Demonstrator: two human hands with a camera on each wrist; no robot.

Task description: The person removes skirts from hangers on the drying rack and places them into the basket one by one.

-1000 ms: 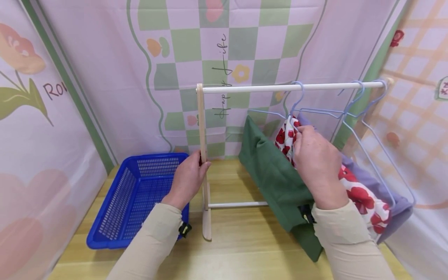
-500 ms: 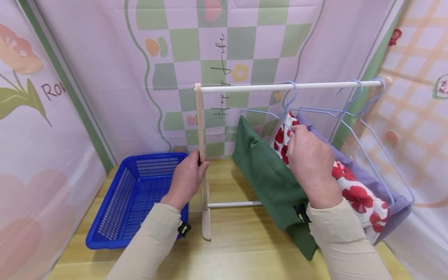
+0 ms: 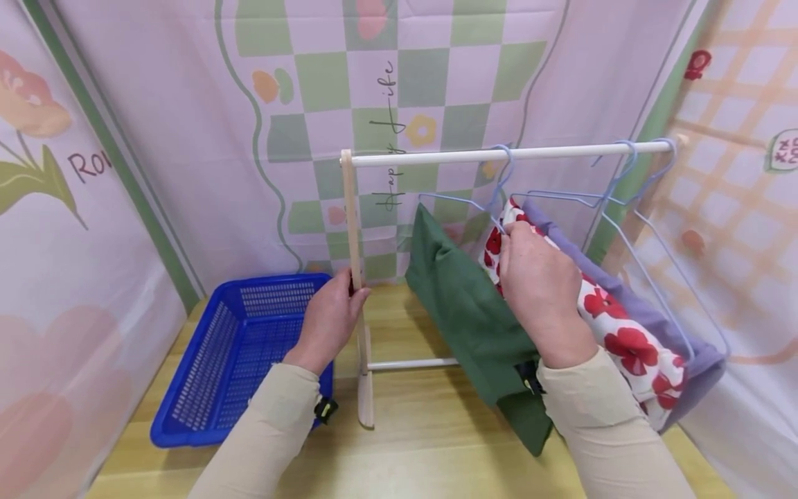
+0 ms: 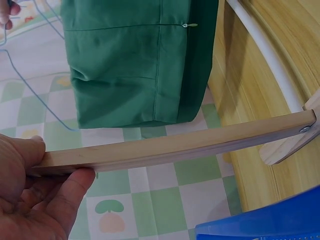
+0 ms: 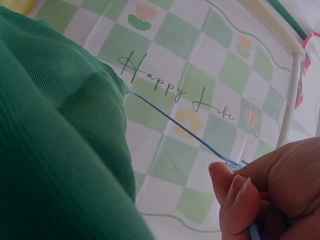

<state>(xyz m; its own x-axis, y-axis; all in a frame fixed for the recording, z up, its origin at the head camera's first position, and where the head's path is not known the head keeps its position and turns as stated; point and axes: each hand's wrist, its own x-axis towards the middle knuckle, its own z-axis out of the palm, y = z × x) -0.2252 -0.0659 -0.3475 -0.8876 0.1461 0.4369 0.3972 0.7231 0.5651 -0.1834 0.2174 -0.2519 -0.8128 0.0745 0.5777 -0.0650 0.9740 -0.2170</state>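
My left hand grips the upright wooden post of a small clothes rack, thumb on one side and fingers on the other. With its fingertips my right hand pinches a blue wire hanger just below its hook. That hook sits over the white rail. A dark green garment with a small zip pull hangs from this hanger, slanting toward me. Behind it, a white cloth with red flowers and a purple cloth hang at the right, partly hidden by my right hand and arm.
A blue plastic basket stands on the wooden table left of the rack, close to my left forearm. Two more blue hangers hang at the rail's right end. Patterned curtains enclose the back and sides.
My right hand has drawn the hanger and green garment a little to the left along the rail. My left hand keeps its grip on the post. The head view has shifted slightly.
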